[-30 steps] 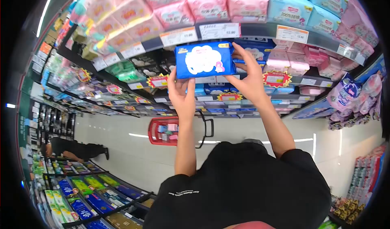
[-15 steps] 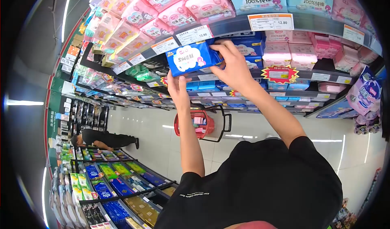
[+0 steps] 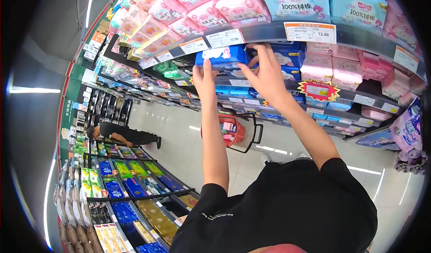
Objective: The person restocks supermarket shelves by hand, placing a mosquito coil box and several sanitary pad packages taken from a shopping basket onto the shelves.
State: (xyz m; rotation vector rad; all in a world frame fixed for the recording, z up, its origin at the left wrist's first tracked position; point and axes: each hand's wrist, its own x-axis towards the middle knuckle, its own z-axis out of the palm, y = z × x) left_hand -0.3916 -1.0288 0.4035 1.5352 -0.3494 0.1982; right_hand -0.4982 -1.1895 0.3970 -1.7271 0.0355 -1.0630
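Note:
A blue pack of sanitary pads (image 3: 226, 58) with a white cloud design is between my two hands, at the mouth of a shelf. Its upper part sits beneath the price-tag strip of the shelf above. My left hand (image 3: 204, 79) grips its left end, thumb on the near face. On its right end is my right hand (image 3: 266, 73), with the thumb at the lower edge and the fingers reaching over the side. Similar blue packs (image 3: 287, 58) are stacked to the right of it.
Pink packs (image 3: 339, 71) and a red star-shaped price sign (image 3: 318, 90) are further right. Light-blue packs (image 3: 294, 4) fill the shelf above. A red shopping basket (image 3: 233, 132) with items stands on the floor below. A person (image 3: 121, 133) in dark clothes bends over shelves at the left.
Both hands have moved the blue pack up and inward to the shelf. Its front face has tilted, so less of the printed label shows. The view has shifted slightly.

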